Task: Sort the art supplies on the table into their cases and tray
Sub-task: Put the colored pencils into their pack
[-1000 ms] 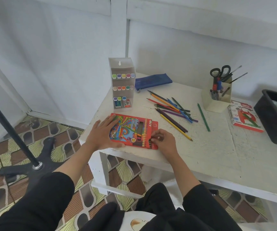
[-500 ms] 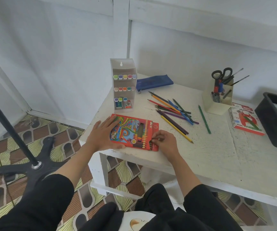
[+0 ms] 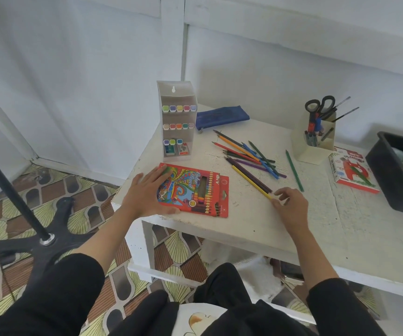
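Right hand has left the right edge of the red pencil case and now sits right of centre, thumb and forefinger pinching the near end of the yellow pencil.

White table fills the right half of the frame, with the black tray at its right edge. The pencil case lies flat at centre, close to the table's front edge, and pencils show through its window. Left hand rests spread on the case's left part, fingers straight, pressing down and gripping nothing. Loose pencils lie crossed in a heap above the right hand, with a green pencil apart to their right.

Risks noted:
- A dark pencil lies against the yellow one, so a lift may drag or roll it toward the front edge.
- The pinch is at the very end, so the long shaft may swing and slip.
- The case may slide off the edge during insertion if the left hand eases.
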Motion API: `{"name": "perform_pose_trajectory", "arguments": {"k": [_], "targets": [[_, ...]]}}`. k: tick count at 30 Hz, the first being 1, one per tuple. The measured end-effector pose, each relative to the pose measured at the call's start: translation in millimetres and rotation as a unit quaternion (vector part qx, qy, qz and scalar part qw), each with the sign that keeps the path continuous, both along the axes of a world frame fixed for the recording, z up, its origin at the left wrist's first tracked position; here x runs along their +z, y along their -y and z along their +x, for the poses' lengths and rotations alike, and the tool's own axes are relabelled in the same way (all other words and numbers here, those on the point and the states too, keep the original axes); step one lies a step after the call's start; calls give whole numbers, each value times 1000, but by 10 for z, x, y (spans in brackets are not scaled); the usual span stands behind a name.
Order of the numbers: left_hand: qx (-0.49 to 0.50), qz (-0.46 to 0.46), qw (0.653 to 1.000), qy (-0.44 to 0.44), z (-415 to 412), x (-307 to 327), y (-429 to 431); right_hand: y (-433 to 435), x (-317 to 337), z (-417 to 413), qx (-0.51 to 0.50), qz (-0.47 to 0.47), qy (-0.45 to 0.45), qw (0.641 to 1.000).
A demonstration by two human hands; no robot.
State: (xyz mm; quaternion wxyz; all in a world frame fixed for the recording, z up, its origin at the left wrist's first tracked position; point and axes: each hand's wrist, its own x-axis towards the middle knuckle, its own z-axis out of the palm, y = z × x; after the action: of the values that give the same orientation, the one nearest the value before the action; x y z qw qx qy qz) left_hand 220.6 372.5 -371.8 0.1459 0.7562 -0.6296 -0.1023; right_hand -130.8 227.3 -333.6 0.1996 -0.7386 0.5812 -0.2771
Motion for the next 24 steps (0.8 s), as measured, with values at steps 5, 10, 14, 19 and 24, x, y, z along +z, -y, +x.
{"name": "perform_pose_trajectory", "arguments": {"k": [5,10,14,19,24], "targets": [[-1,2,1000,-3,-12,25,-7,60,-66,-50,-31,51,-27,998],[-3,4,1000,-1,-23,24,-15,26,-55,-38,-54,35,-19,998],[-3,-4,1000,-9,-32,20,-22,-55,5,-46,-89,34,-23,995],[-2,0,1000,-12,-39,38,-31,-73,6,-84,-69,49,-30,996],[1,-2,1000,-15,-35,41,-29,-81,11,-86,-41,59,-63,995]]}}
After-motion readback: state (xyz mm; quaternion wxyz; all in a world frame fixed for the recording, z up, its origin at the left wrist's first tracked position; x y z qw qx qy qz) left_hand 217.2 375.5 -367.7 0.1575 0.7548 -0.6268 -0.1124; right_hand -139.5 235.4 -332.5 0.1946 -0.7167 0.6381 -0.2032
